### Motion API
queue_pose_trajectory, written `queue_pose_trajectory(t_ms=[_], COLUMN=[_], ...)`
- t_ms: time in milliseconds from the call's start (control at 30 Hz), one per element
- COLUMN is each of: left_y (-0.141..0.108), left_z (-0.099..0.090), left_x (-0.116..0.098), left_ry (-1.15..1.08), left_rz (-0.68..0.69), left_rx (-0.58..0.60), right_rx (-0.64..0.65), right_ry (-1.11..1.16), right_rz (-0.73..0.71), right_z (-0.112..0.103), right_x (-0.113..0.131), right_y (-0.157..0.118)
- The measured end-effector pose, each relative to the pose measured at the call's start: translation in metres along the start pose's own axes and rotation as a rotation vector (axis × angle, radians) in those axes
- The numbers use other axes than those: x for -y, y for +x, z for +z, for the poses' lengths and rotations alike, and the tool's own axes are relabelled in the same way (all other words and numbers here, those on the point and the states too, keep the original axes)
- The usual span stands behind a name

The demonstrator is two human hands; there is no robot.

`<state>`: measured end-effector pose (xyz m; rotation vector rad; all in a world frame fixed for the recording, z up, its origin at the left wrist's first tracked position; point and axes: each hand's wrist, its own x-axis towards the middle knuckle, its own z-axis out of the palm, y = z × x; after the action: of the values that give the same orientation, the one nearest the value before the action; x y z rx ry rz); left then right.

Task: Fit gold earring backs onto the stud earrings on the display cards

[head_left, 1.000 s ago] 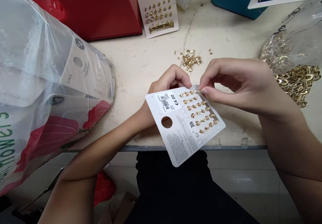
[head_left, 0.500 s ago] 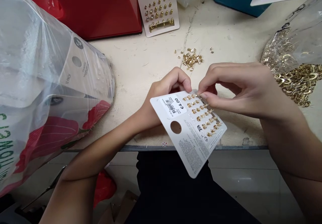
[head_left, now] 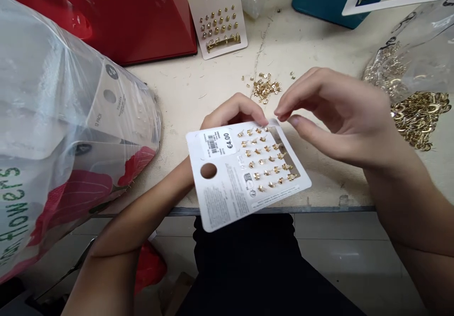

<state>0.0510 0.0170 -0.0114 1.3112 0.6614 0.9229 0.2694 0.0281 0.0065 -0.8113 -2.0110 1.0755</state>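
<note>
My left hand [head_left: 234, 112] grips the upper edge of a white earring card [head_left: 220, 193], whose back faces me with a price label, a round hole and rows of gold earring backs. Most of the left fingers are hidden behind the card. Just off the card's top right corner is my right hand [head_left: 329, 112], its thumb and index fingertip a little apart, with nothing visible between them. Beyond both hands, a small pile of gold earring backs [head_left: 266, 88] lies on the table [head_left: 177, 98].
A large plastic bag of cards [head_left: 120, 112] fills the left side. Behind stand a red box [head_left: 135, 18], a finished-looking earring card [head_left: 220, 18] and a teal stand [head_left: 326, 4] with another card. Gold hoops [head_left: 414, 117] spill from a clear bag at right.
The card has turned to face me more squarely and its lower end has swung left. My right hand has come off the card, and its thumb and finger have parted slightly.
</note>
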Motion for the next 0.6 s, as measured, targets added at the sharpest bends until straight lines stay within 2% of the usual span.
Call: queue_pose_trajectory(t_ms=[100,233,333,400,500,600], left_y=[0.001,0.001,-0.001,-0.001,0.0,0.001], left_z=[-0.009,-0.017,-0.013,-0.006,0.003,0.004], left_x=[0.002,0.015,0.016,0.015,0.016,0.025], left_ry=[-0.039,-0.116,-0.149,-0.064,0.095,0.212], left_rz=[-0.039,-0.018,-0.019,-0.013,0.144,0.311], left_rx=[0.068,0.027,0.066,-0.005,-0.148,-0.148], right_rx=[0.03,-0.09,-0.146,-0.182,-0.233,-0.21], right_ry=[-0.109,-0.297,-0.377,-0.367,-0.34,-0.304], right_rz=[-0.093,-0.226,-0.277,-0.295,-0.346,-0.34], right_z=[0.004,0.013,0.018,0.02,0.022,0.022], right_x=[-0.001,-0.001,-0.001,-0.002,-0.002,0.002], right_y=[-0.001,-0.003,-0.004,-0.004,-0.004,-0.004])
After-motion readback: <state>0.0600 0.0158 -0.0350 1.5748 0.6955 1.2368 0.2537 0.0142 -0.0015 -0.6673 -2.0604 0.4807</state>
